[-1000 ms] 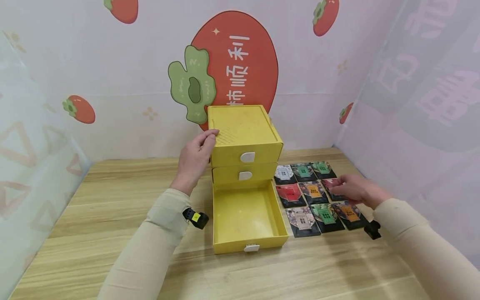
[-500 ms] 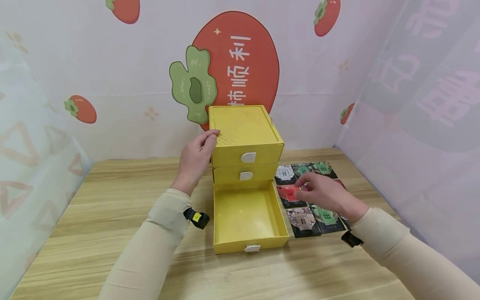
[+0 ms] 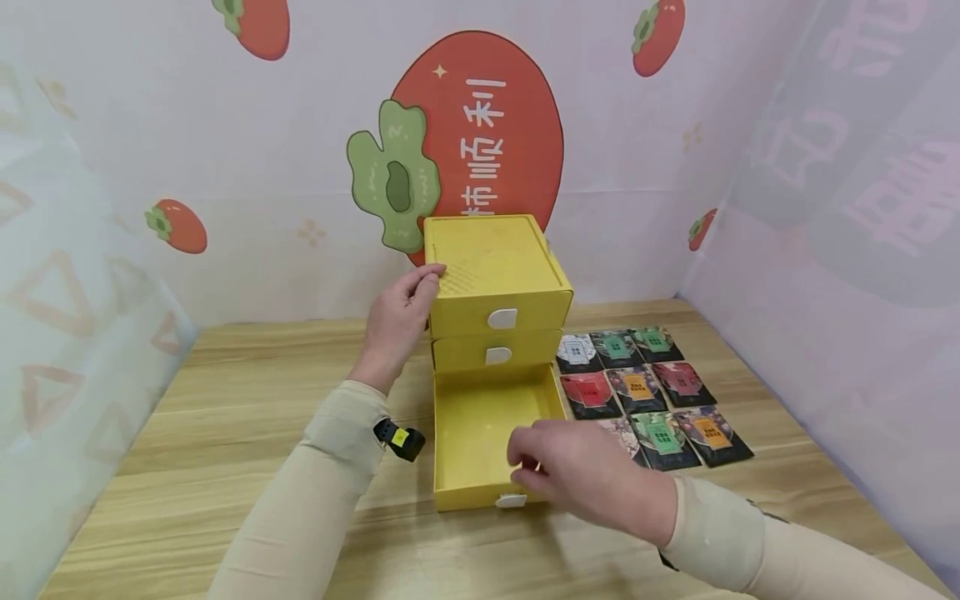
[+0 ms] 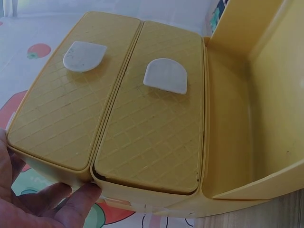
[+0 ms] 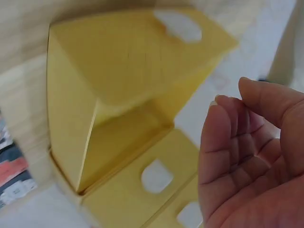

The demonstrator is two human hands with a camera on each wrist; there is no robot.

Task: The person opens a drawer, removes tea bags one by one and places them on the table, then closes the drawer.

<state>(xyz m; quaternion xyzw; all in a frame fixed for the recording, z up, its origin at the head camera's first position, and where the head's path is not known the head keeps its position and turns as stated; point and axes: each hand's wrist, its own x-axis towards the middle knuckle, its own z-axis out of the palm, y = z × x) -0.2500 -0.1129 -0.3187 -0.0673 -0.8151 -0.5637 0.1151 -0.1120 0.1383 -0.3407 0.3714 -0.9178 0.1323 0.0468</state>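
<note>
A yellow storage box with three stacked drawers [image 3: 498, 312] stands mid-table. Its bottom drawer [image 3: 480, 433] is pulled out, while the two upper drawers are closed. White tabs serve as handles. My left hand [image 3: 393, 325] grips the box's upper left edge, fingertips on the top; in the left wrist view, fingers [image 4: 78, 202] press along its side. My right hand [image 3: 585, 467] hovers at the bottom drawer's front right corner, partly covering its white handle [image 3: 512, 501]. In the right wrist view, the right hand [image 5: 251, 156] has loosely bent fingers and nothing in them.
Right of the box, several flat dark packets with coloured labels lie in rows, among them an orange one [image 3: 712, 433] and a red one [image 3: 591, 393]. My right hand hides part of a pale packet [image 3: 622, 433]. A persimmon-printed backdrop [image 3: 300, 150] stands behind the wooden table [image 3: 247, 433].
My right hand has swept left and toward me, from the right-hand packets across them to the bottom drawer's front. The left hand keeps its place on the box.
</note>
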